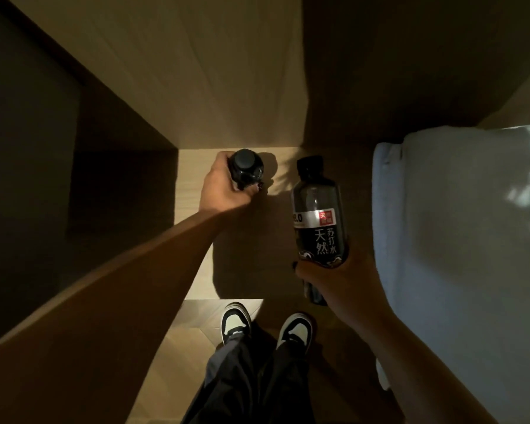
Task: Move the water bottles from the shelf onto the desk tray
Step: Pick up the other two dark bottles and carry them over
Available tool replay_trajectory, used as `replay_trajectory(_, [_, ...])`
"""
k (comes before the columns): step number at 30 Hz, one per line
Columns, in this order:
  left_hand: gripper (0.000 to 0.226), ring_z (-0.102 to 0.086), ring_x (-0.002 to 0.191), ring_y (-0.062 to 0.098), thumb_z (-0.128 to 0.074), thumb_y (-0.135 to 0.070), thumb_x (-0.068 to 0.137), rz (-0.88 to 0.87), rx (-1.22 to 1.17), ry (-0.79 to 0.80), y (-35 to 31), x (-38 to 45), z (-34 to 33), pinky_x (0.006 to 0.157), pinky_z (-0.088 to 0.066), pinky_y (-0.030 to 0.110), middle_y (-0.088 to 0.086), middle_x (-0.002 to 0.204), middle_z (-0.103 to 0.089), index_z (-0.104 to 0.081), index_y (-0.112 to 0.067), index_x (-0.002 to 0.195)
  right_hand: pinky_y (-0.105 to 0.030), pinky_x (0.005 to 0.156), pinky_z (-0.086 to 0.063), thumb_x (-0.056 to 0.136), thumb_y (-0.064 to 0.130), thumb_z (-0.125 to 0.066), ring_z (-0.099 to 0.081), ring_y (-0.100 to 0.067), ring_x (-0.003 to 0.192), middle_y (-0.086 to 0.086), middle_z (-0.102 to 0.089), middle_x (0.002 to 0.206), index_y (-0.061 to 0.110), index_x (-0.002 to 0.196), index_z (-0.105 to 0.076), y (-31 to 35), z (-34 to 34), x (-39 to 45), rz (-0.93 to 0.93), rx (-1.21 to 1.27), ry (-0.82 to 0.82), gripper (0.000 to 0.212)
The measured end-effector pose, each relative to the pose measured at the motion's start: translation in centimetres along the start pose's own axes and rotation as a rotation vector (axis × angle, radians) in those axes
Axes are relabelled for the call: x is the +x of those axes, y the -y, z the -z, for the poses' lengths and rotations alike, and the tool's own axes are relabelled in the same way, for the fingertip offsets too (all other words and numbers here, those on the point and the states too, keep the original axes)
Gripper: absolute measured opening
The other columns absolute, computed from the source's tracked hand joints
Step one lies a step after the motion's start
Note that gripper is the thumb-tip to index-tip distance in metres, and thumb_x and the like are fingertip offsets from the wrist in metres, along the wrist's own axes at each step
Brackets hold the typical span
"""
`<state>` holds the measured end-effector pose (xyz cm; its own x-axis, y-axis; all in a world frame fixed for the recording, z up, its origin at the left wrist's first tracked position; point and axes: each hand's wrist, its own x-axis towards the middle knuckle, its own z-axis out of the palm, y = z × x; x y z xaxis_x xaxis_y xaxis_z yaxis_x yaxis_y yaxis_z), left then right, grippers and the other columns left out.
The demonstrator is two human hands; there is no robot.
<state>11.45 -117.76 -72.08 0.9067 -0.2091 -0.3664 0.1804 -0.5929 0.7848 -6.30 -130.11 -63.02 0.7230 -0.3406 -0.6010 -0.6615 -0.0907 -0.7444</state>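
Both hands grip dark water bottles: the left hand [224, 185] wraps an upright bottle [246, 169] standing on the pale shelf [196, 179]; the right hand [334, 276] holds a labelled bottle [318, 221] raised beside it, apart.

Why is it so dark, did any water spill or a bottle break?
Nothing looks spilled or broken. The left hand grips one dark bottle with its cap on, and the right hand holds the labelled bottle, also capped.
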Motion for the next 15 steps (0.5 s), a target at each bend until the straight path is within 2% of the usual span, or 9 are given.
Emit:
replay_trajectory(3, [0.062, -0.053, 0.114, 0.013, -0.08, -0.012, 0.07, 0.008, -0.099, -0.031, -1.3, -1.5, 0.1, 0.099, -0.041, 0.029, -0.007, 0.115, -0.058, -0.048, -0.015, 0.124, -0.006, 0.043, -0.042, 0.074, 0.015, -0.075, -0.061, 0.004, 0.053, 0.002, -0.064, 0.071, 0.018, 0.097, -0.058, -0.1, 0.8, -0.4, -0.013, -0.006, -0.02, 0.029])
replay_trajectory(5, [0.056, -0.059, 0.104, 0.009, -0.08, -0.008, 0.07, 0.045, -0.297, -0.084, -2.5, -2.9, 0.3, 0.093, -0.045, 0.024, -0.005, 0.108, -0.062, -0.053, -0.01, 0.119, -0.011, 0.046, -0.046, 0.073, 0.017, -0.076, -0.064, -0.004, 0.058, 0.001, -0.067, 0.074, 0.02, 0.098, -0.059, -0.1, 1.3, -0.8, -0.015, -0.013, -0.052, 0.031])
replay_trajectory(7, [0.047, -0.064, 0.1, 0.012, -0.077, -0.002, 0.071, 0.089, -0.538, -0.071, -4.0, -4.5, 1.2, 0.094, -0.051, 0.031, -0.001, 0.104, -0.066, -0.057, -0.008, 0.113, -0.013, 0.05, -0.048, 0.071, 0.019, -0.078, -0.065, -0.007, 0.063, 0.003, -0.067, 0.077, 0.029, 0.093, -0.057, 0.1, 1.8, -1.5, -0.017, -0.019, -0.085, 0.031])
replay_trajectory(10, [0.058, -0.062, 0.11, 0.022, -0.078, -0.008, 0.068, 0.117, -0.748, -0.002, -6.6, -6.4, 3.1, 0.101, -0.047, 0.046, 0.009, 0.115, -0.064, -0.053, -0.006, 0.12, -0.011, 0.048, -0.048, 0.072, 0.015, -0.077, -0.064, -0.003, 0.059, 0.003, -0.066, 0.073, 0.032, 0.086, -0.054, 1.6, 2.4, -2.7, 0.004, -0.012, -0.087, 0.032])
replay_trajectory(12, [0.061, -0.061, 0.112, 0.023, -0.077, -0.009, 0.068, 0.129, -0.831, 0.013, -8.5, -7.5, 4.8, 0.102, -0.045, 0.048, 0.011, 0.118, -0.063, -0.05, -0.006, 0.123, -0.013, 0.05, -0.049, 0.072, 0.014, -0.077, -0.064, -0.005, 0.061, 0.002, -0.066, 0.075, 0.031, 0.088, -0.054, 3.1, 2.8, -3.7, 0.015, -0.013, -0.072, 0.032])
replay_trajectory(15, [0.064, -0.061, 0.113, 0.025, -0.079, -0.018, 0.062, 0.118, -0.916, 0.035, -11.2, -9.4, 7.8, 0.1, -0.046, 0.046, 0.012, 0.12, -0.064, -0.054, -0.01, 0.12, -0.018, 0.058, -0.047, 0.072, 0.016, -0.076, -0.065, -0.012, 0.075, 0.001, -0.066, 0.083, 0.024, 0.099, -0.056, 6.1, 3.5, -5.7, 0.027, -0.002, -0.067, 0.034])
